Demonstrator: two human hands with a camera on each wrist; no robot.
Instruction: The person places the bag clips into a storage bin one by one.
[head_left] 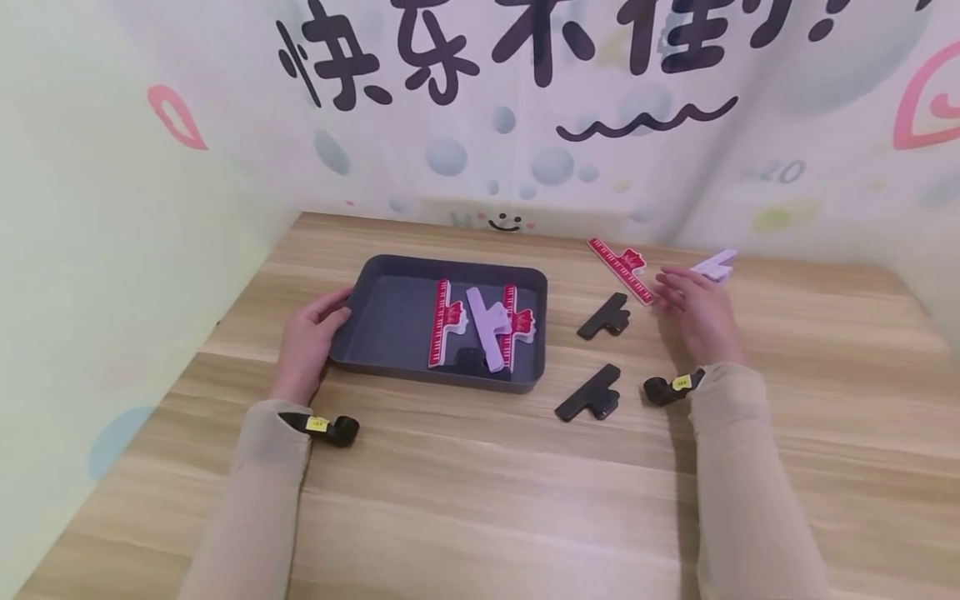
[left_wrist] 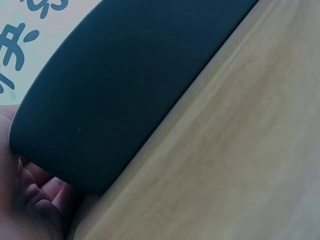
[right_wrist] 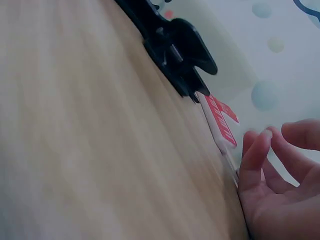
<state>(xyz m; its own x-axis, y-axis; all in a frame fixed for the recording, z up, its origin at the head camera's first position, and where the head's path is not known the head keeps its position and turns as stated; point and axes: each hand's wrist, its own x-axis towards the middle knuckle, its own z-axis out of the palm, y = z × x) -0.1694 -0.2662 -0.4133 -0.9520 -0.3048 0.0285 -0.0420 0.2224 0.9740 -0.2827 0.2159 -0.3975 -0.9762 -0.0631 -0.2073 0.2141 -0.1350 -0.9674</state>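
My left hand grips the left side of a dark grey tray, thumb at the rim; in the left wrist view curled fingers show at the tray's end. Two red clips with a piano-key pattern, one on the left and one on the right, lie in the tray with a purple clip. My right hand hovers low over the table, fingers loosely bent and holding nothing. Just left of it lies another red clip; beyond it is a partly hidden purple clip.
Between the tray and my right arm lie two black clips, the farther one and the nearer one. The wooden table meets a printed wall sheet at the back. A plain wall stands at left.
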